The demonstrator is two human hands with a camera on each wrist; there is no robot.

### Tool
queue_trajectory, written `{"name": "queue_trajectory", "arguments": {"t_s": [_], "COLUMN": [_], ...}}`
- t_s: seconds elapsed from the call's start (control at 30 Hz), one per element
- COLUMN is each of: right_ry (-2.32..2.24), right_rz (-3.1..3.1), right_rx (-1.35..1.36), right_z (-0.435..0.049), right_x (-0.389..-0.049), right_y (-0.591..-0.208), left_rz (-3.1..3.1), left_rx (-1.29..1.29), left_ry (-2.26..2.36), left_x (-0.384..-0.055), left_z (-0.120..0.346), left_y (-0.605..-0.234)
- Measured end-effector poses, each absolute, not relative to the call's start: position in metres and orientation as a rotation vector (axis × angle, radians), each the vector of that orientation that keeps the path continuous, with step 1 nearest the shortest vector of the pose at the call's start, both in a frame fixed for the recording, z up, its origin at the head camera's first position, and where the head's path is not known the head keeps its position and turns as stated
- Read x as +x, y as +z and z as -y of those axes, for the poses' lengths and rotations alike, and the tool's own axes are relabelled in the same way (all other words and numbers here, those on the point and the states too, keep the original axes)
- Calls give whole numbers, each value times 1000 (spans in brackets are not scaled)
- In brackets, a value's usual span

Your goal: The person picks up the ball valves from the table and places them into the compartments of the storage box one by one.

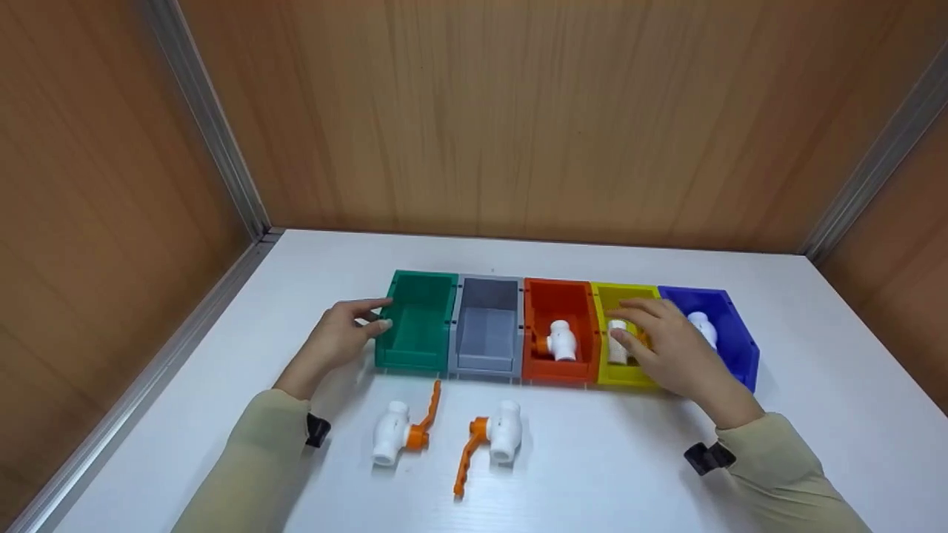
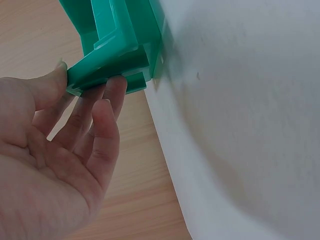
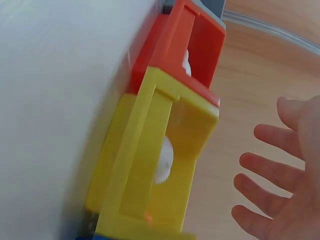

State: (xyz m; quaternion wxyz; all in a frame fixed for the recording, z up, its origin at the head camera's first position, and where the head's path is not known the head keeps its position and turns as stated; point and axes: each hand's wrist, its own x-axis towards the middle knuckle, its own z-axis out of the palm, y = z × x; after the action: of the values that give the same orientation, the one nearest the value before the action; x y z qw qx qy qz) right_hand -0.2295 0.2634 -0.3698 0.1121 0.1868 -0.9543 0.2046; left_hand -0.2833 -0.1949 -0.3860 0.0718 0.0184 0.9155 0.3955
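My left hand (image 1: pixel 339 337) is at the left side of the green bin (image 1: pixel 415 363). In the left wrist view the thumb lies on the bin's rim and the fingers curl under it, pinching the edge. My right hand (image 1: pixel 675 352) hovers over the yellow bin (image 3: pixel 131 172) with its fingers spread and nothing in them. Inside the yellow bin lies a white ball valve (image 1: pixel 617 348), partly hidden by that hand in the head view. Another ball valve (image 1: pixel 562 342) with an orange handle rests in the red bin (image 1: pixel 559 374).
Joined in the same row are a grey bin (image 1: pixel 485 364) and a blue bin (image 1: pixel 740 348) holding a white valve (image 1: pixel 701 328). Two orange-handled ball valves, one left (image 1: pixel 391 435) and one right (image 1: pixel 505 433), lie on the white table (image 1: pixel 592 474) in front. Wooden panels (image 1: pixel 518 118) enclose the table.
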Motion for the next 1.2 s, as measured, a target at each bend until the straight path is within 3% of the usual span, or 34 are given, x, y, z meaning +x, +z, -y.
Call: {"name": "queue_trajectory", "arguments": {"t_s": [0.77,1.2], "right_ry": [532,541], "right_rz": [2763,2796], "right_rx": [183,161], "right_z": [-379,-402], "right_x": [-210,-206], "right_y": [-387,-401], "left_rz": [-2767,-2775], "left_rx": [82,84], "left_ry": [1208,1183], "left_x": [-283,-282], "left_z": [196,196], "left_y": [-388,-386]}}
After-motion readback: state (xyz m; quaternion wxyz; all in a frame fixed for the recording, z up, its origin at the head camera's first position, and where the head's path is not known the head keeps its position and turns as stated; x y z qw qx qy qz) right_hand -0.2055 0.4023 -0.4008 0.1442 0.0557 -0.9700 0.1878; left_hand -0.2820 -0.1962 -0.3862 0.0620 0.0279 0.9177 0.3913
